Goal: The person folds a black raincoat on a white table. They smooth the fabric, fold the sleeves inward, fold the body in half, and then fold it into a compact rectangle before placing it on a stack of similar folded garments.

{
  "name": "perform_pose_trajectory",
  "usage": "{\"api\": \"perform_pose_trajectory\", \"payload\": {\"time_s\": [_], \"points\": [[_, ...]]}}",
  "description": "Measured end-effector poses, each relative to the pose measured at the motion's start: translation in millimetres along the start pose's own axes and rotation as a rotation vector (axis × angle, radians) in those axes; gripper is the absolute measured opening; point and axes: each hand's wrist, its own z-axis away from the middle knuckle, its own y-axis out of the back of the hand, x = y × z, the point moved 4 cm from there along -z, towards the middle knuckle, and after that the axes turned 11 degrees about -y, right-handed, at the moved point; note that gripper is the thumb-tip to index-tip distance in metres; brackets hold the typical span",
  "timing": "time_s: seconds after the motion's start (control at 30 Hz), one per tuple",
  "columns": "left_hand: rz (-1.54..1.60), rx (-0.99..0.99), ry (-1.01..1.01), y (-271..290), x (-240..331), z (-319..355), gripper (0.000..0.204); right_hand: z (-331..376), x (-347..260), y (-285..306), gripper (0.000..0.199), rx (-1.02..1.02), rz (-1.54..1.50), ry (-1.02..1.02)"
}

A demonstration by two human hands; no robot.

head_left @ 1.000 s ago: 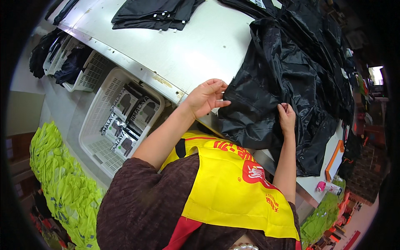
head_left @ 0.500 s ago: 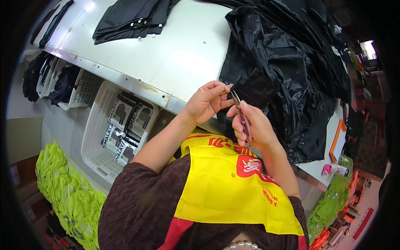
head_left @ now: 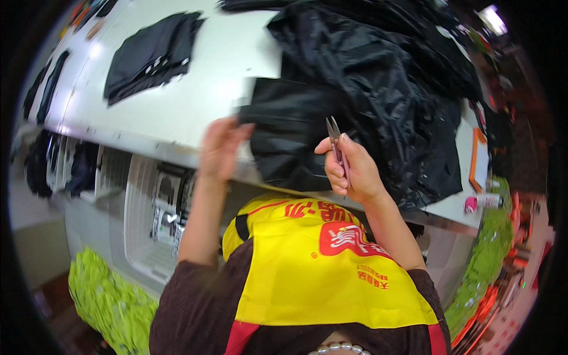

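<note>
My right hand point(head_left: 358, 168) is closed around a pair of thread snips point(head_left: 338, 148) with pinkish handles, their pointed blades parted and aimed away from me. Below the blades lies a black garment piece point(head_left: 284, 112), spread toward the table's near edge. My left hand point(head_left: 220, 151) is smeared by motion beside the left edge of this black cloth, its fingers turned toward it. Whether those fingers pinch anything cannot be made out. A large heap of shiny black garments point(head_left: 390, 77) covers the table beyond and to the right of my right hand.
A stack of folded black garments point(head_left: 154, 56) lies on the white table point(head_left: 225, 59). Under its edge stands a white basket point(head_left: 137, 219) of packaged goods. Bright green cloth point(head_left: 109, 296) is piled at lower left. An orange-edged board point(head_left: 476, 160) and a pink-capped bottle point(head_left: 482, 203) sit at right.
My left hand has moved left, away from the snips. The black cloth now extends farther left over the table. My right hand still holds the snips, and the view has shifted.
</note>
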Motion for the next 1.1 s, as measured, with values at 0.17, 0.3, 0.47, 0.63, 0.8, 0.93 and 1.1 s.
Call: {"api": "perform_pose_trajectory", "payload": {"time_s": [0.17, 0.3, 0.47, 0.63, 0.8, 0.93, 1.1], "points": [[-0.025, 0.654, -0.238, 160, 91, 44, 0.023, 52, -11, 102, 0.038, 0.402, 0.032, 0.282], [-0.25, 1.385, -0.397, 341, 157, 172, 0.021, 128, -6, 230, 0.026, 1.031, 0.265, 0.429], [-1.159, 1.525, -0.45, 142, 122, 149, 0.039, 223, 29, 410, 0.026, 1.661, 0.668, 0.513], [-1.462, 0.427, -0.876, -67, -10, 20, 0.03, 207, -5, 418, 0.036, 1.506, 0.62, 0.434], [-1.195, -0.479, 0.123, -230, -249, -3, 0.027, 148, -12, 387, 0.044, 1.423, 0.847, 0.301], [-0.917, -0.396, 0.74, -238, -381, 23, 0.042, 133, -5, 426, 0.031, 1.184, 0.559, 0.42], [-0.59, -0.221, 1.15, -271, -397, 51, 0.035, 172, -32, 412, 0.02, 0.872, -0.022, 0.415]]}}
